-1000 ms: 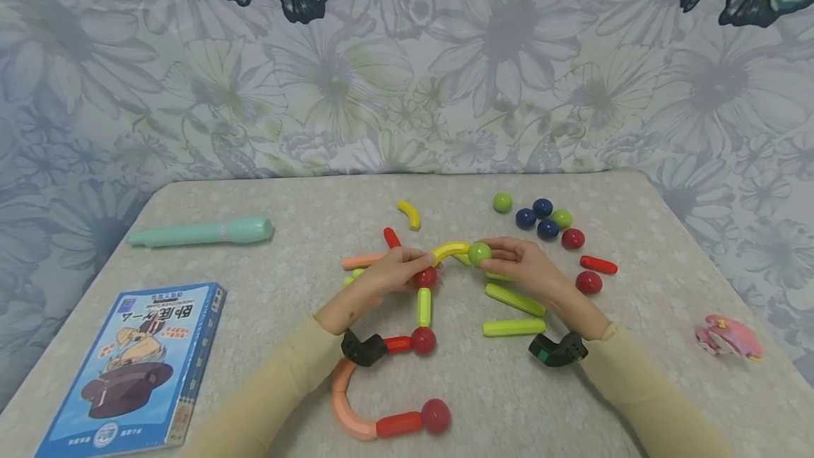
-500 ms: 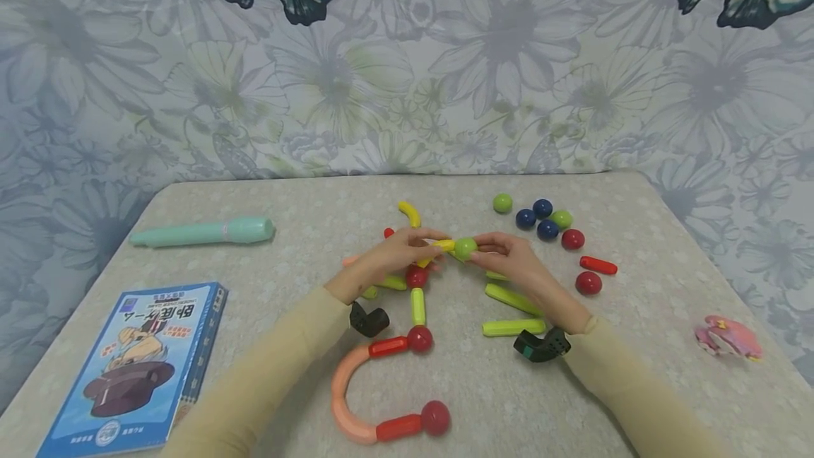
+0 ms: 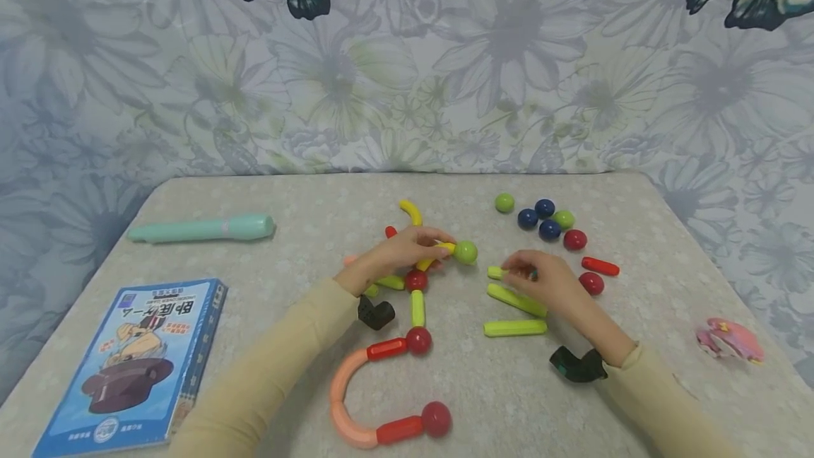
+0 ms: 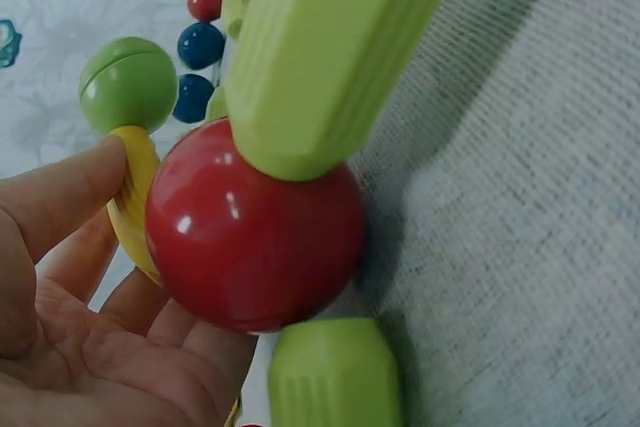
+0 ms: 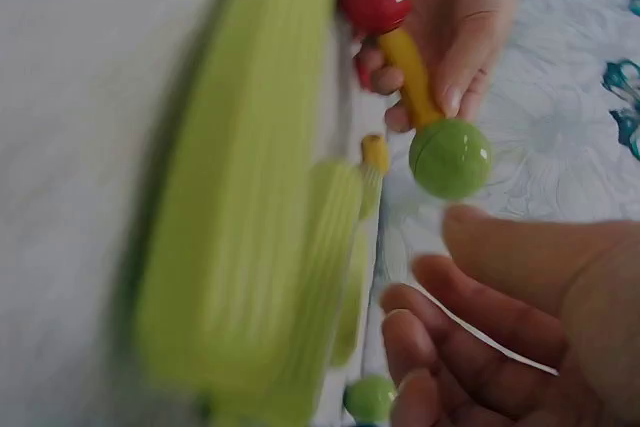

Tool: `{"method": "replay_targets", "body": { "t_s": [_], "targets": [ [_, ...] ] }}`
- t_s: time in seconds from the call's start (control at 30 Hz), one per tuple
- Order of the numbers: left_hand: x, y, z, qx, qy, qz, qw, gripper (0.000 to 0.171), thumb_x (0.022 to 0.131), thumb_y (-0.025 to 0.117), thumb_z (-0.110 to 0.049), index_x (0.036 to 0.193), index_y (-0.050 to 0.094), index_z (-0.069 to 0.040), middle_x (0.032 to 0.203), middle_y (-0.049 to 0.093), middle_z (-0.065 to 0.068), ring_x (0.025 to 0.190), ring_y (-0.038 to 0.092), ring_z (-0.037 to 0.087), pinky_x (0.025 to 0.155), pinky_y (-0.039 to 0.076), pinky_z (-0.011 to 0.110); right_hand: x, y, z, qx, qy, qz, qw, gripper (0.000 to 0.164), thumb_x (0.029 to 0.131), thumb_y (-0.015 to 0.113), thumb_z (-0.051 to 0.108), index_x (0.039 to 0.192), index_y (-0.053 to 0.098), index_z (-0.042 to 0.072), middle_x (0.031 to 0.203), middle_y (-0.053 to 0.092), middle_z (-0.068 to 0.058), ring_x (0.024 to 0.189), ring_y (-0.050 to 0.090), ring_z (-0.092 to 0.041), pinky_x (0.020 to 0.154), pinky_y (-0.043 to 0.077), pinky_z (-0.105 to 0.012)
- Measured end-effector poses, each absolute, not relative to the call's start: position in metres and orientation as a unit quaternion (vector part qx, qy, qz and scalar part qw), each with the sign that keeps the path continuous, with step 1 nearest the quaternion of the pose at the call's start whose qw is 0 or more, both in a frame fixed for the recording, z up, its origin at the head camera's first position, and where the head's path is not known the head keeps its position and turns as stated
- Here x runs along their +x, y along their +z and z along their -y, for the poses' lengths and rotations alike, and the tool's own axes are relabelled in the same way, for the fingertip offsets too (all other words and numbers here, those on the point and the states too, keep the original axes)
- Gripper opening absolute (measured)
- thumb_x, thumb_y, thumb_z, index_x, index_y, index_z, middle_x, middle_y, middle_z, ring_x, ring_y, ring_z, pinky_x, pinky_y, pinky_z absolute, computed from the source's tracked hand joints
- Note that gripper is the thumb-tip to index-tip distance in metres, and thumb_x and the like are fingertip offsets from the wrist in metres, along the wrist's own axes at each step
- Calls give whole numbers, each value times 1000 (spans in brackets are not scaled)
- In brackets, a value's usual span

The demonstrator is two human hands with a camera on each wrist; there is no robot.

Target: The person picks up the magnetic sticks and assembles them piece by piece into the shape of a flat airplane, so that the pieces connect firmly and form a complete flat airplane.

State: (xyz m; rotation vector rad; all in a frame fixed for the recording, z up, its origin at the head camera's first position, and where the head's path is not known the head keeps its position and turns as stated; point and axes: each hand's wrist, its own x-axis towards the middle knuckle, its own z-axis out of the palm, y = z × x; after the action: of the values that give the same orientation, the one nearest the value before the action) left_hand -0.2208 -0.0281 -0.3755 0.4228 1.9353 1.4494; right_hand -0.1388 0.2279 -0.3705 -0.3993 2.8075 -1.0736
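On the tbl (image 3: 305, 267), nr its L edge, a blue box (image 3: 127, 373) was set, prob. to free the mid. There a chain (image 3: 386, 349) was laid out. The R hand (image 3: 540, 276) was held w/ fingers loose, nothing gripped, nr a green rod (image 3: 495, 272) (contact unclear), well in from the R edge. By the L hand (image 3: 405, 247) a yellow rod (image 5: 408, 75), mid-tbl, was pinched, prob. to steady the attached green ball (image 3: 466, 252).

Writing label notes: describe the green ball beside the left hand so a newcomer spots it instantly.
On the pale table, find the left hand near the middle. It pinches a curved yellow stick, and the green ball caps that stick's end towards the right hand. Unlike the loose green balls near the dark blue balls, it sits on a stick.
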Motion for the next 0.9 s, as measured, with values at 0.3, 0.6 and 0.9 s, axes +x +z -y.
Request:
{"method": "replay_targets", "body": {
  "t_s": [0.3, 0.6, 0.9],
  "targets": [
    [-223, -378, 27, 166, 555, -737, 349, 30, 93, 59, -14, 122, 61, -6, 106, 61, 10, 85, 62, 20, 78, 49, 29, -123, -377, -223, -178, -213, -959, 51, 23, 76, 78, 13, 94, 67, 6, 75, 53, 3, 67, 47, -14, 60, 42, -30],
    [-221, -382, 25, 176, 589, -703, 358, 31, 94, 57, -11, 124, 58, -3, 110, 60, 16, 83, 62, 21, 75, 50, 31, -131, -378, -220, -133, -406, -895, 127, 24, 88, 65, 19, 104, 63, 1, 82, 61, 1, 72, 54, -15, 63, 45, -29],
    [-218, -384, 24, 185, 608, -686, 355, 32, 95, 55, -9, 126, 56, -1, 111, 59, 17, 79, 60, 19, 71, 50, 28, -133, -389, -206, -35, -583, -773, 248, 40, 94, 56, 15, 120, 48, -14, 88, 64, -9, 76, 59, -17, 66, 52, -30]
  ]
}}
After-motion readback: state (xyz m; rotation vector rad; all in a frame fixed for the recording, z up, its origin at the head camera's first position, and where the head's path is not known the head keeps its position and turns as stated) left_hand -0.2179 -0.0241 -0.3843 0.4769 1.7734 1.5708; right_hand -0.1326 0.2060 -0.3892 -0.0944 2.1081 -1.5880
